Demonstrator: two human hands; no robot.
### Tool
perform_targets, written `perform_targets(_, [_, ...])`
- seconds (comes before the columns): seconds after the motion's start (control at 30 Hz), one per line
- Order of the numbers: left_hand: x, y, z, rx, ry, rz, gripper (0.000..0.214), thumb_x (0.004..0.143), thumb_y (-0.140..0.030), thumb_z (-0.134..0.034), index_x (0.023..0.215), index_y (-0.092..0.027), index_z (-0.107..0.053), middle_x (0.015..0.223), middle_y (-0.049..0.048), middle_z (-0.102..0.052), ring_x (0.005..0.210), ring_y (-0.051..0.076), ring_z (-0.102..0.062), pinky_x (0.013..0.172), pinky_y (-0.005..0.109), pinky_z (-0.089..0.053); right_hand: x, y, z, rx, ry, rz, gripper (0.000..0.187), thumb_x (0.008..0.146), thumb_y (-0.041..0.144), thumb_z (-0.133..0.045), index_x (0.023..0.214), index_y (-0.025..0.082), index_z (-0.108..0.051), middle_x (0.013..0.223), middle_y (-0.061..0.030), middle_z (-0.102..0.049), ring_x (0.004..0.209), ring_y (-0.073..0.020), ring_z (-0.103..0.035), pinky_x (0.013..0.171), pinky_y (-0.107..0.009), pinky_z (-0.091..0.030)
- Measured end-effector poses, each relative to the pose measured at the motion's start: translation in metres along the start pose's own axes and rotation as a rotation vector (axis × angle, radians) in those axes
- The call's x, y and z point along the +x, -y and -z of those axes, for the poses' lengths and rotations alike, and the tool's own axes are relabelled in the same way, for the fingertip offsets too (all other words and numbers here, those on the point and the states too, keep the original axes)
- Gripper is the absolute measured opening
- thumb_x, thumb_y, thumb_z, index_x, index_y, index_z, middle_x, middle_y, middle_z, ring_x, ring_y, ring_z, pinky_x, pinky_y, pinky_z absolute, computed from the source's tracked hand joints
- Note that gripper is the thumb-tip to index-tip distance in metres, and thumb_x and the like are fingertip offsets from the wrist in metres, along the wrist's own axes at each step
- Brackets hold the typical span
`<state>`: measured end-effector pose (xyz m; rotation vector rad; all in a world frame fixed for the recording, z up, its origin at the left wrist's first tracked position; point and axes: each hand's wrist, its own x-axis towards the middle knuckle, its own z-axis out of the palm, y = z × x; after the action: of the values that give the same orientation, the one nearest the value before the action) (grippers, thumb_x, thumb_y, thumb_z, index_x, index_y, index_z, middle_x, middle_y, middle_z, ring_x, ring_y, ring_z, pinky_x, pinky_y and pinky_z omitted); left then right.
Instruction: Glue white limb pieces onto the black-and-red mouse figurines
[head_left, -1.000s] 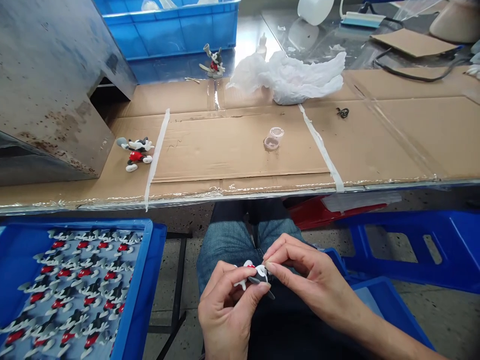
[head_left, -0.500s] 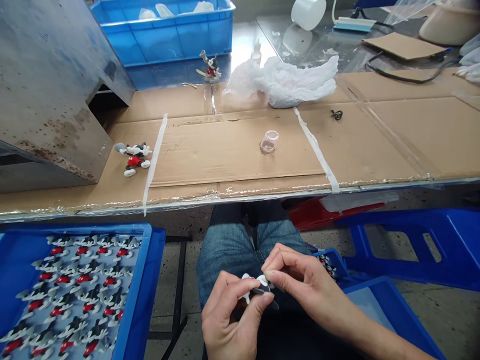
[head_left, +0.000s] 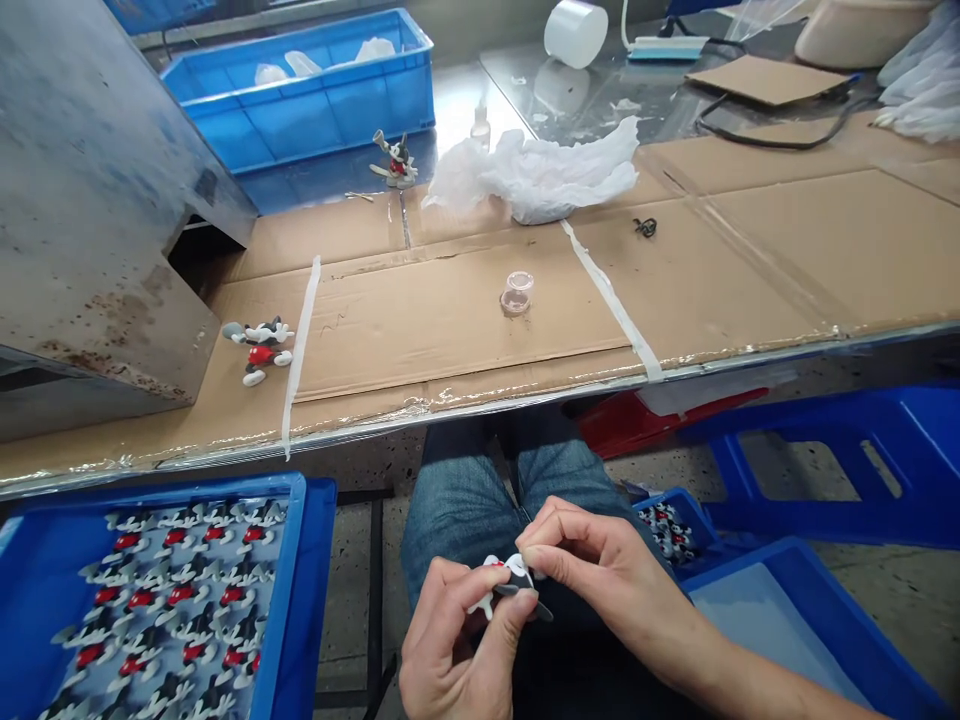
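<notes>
A small red, white and black figure (head_left: 519, 576) is held above the lap, in front of the jeans (head_left: 465, 500) and below the edge of the cardboard-covered bench (head_left: 435, 345). It is gripped by the left hand (head_left: 461, 635), with the thumb and forefinger narrowed firmly on its body and a flat grey piece protruding beside the thumb. The thumb and forefinger of the right hand (head_left: 611, 575) are pinched at the figure's farther side; the figure itself appears to be gripped, but whether a loose part is also held between the fingertips cannot be told. The step in hand is judged to be close two-handed work on one piece. For the next move, a steady left grip and light, precise right-hand pressure are judged necessary, since thin parts could be bent. Similar figures (head_left: 180, 592) are laid in rows in the blue tray (head_left: 288, 570) at the left, and a single figure (head_left: 259, 355) is noted on the cardboard beside the white tape (head_left: 301, 350).
</notes>
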<state>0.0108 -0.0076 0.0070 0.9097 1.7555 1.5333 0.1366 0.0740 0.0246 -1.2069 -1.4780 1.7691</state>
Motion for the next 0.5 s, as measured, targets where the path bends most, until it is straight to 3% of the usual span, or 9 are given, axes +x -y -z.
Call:
perform_targets(0.2, [0.0037, -0.0083, 0.0008, -0.005, -0.018, -0.002, 0.012, 0.075, -0.024, -0.081, 0.083, -0.031, -0.076, 0.071, -0.0065, -0.057, 0.054, 0.008, -0.049, 0.047, 0.021, -0.035, -0.0016, 0.0035, 0.0037, 0.006, -0.05, 0.002, 0.025, 0.095, 0.035, -0.059, 0.085, 0.019, -0.075, 0.086, -0.0038, -0.068, 0.085, -0.0192, -0.062, 0.078, -0.028, -0.046])
perform_targets(0.5, [0.0015, -0.0062, -0.0001, 0.026, 0.007, -0.056, 0.015, 0.077, -0.02, -0.078, 0.086, -0.032, -0.075, 0.071, -0.0074, -0.056, 0.057, 0.008, -0.048, 0.05, 0.021, -0.035, -0.0033, 0.0006, 0.005, 0.019, -0.019, 0.065, 0.015, 0.092, 0.029, -0.066, 0.084, 0.02, -0.076, 0.088, -0.0034, -0.071, 0.084, -0.0185, -0.066, 0.078, -0.027, -0.049])
